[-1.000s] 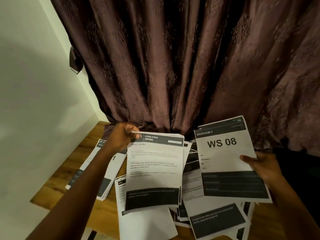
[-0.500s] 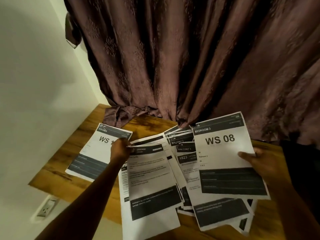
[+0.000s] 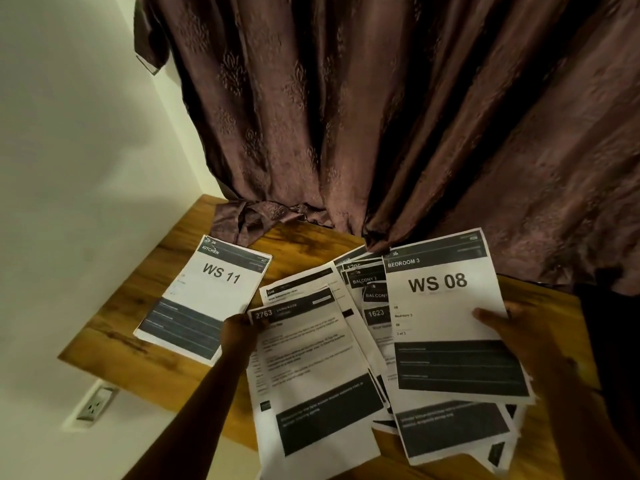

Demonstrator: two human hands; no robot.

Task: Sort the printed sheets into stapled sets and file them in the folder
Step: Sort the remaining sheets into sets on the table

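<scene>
Sheets sorting on: left hand (image 3: 239, 329) lowers the pinched Living Room page (image 3: 311, 368) onto the spread, uncovering the WS 11 Kitchen set (image 3: 207, 296) beside it; right hand (image 3: 512, 336) grips WS 08 sheet (image 3: 446, 306).

L hand (image 3: 239, 329) pinching sheet corner; R hand (image 3: 519, 336) gripping another.

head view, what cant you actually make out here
- Head view: the body text on the living room sheet is too blurred to read.
- Balcony sheets are mostly covered by the WS 08 sheet.
- Folder and stapler: not in frame.
- Right hand fingers are behind the paper.
</scene>
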